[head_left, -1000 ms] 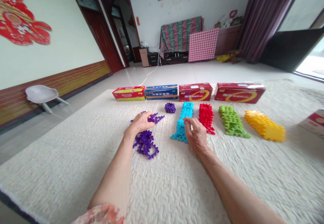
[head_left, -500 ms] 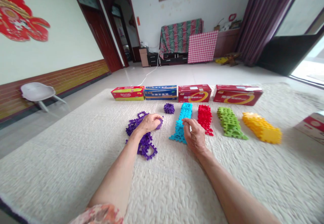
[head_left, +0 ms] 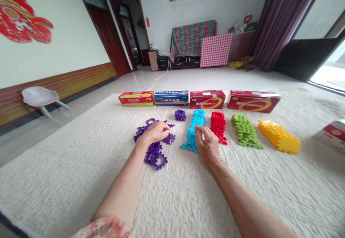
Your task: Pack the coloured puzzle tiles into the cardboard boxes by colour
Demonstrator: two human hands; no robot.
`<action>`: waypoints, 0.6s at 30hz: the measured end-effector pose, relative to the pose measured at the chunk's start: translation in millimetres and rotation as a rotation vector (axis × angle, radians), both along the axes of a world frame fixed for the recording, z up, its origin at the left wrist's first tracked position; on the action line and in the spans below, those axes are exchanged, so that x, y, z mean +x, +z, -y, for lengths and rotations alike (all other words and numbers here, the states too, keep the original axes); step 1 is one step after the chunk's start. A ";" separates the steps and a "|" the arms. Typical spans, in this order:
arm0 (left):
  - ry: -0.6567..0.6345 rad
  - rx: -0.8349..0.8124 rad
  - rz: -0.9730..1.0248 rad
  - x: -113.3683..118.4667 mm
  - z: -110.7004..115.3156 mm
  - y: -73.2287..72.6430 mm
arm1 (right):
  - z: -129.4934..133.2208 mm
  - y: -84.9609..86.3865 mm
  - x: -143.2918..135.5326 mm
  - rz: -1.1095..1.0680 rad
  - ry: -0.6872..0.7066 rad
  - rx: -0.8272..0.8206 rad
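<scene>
My left hand is over a loose heap of purple interlocking pieces, its fingers bent together; whether they grip a piece is hidden. A flat purple piece lies just right of its fingertips. Beyond it stands a small purple stack. My right hand is closed, fingertips curled in, beside the row of blue pieces; what it holds, if anything, cannot be made out. To its right are rows of red pieces, green pieces and yellow pieces.
Behind the pieces stand a red and yellow box, a blue box and two red boxes. Another box sits at the right edge. All rest on a cream quilted mat. A white stool stands at left.
My left hand has shifted slightly left and toward me, and the flat purple piece by its fingertips is now more exposed. My right hand has stayed almost still.
</scene>
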State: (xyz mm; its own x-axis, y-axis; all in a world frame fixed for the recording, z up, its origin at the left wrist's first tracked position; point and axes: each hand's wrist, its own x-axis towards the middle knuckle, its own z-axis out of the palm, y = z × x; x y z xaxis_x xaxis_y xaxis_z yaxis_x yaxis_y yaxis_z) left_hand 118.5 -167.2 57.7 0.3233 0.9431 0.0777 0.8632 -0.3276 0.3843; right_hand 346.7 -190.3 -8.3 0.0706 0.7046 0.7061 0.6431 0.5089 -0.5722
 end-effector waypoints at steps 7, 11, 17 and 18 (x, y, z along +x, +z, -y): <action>-0.239 -0.171 -0.258 2.0 11.4 12.7 | -0.2 -0.2 -0.7 0.006 -0.006 0.009; -0.229 -0.137 -0.270 9.5 11.4 4.5 | -0.4 -0.6 -0.4 0.015 -0.007 0.003; -0.237 -0.070 -0.247 7.8 6.4 -5.5 | 0.3 -1.2 -0.3 0.018 -0.007 -0.002; -0.231 -0.068 -0.250 7.3 5.5 -7.0 | 0.5 -1.2 -0.2 0.019 -0.006 0.000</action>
